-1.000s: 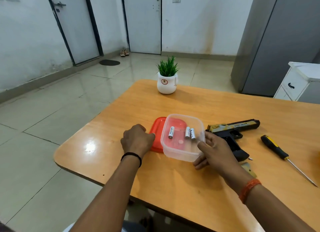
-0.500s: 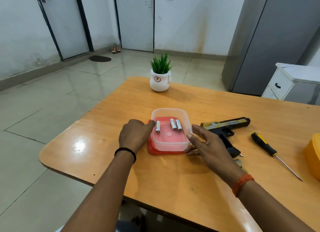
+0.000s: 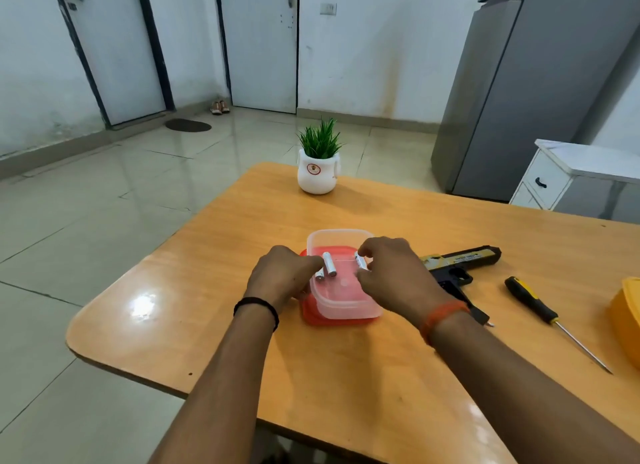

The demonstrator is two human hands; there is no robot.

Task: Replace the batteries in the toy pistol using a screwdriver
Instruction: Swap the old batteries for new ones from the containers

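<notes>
A clear plastic container (image 3: 348,307) stands on its red lid (image 3: 311,320) in the middle of the wooden table. Two white batteries (image 3: 329,264) lie inside at its left. My left hand (image 3: 282,278) holds the container's left rim, its fingers curled over the rim beside those two batteries. My right hand (image 3: 394,273) reaches in from the right and pinches a third battery (image 3: 360,261) between thumb and fingers. The black and gold toy pistol (image 3: 460,259) lies right of the container, partly hidden by my right wrist. The black and yellow screwdriver (image 3: 533,304) lies further right.
A white pot with a green plant (image 3: 318,172) stands at the table's far edge. A yellow container (image 3: 628,321) shows at the right border. A grey fridge (image 3: 540,89) and a white drawer unit (image 3: 554,179) stand beyond the table.
The container went from beside the red lid to on top of it. My right hand left the container's side and took hold of a battery inside. My left hand closed on the left rim.
</notes>
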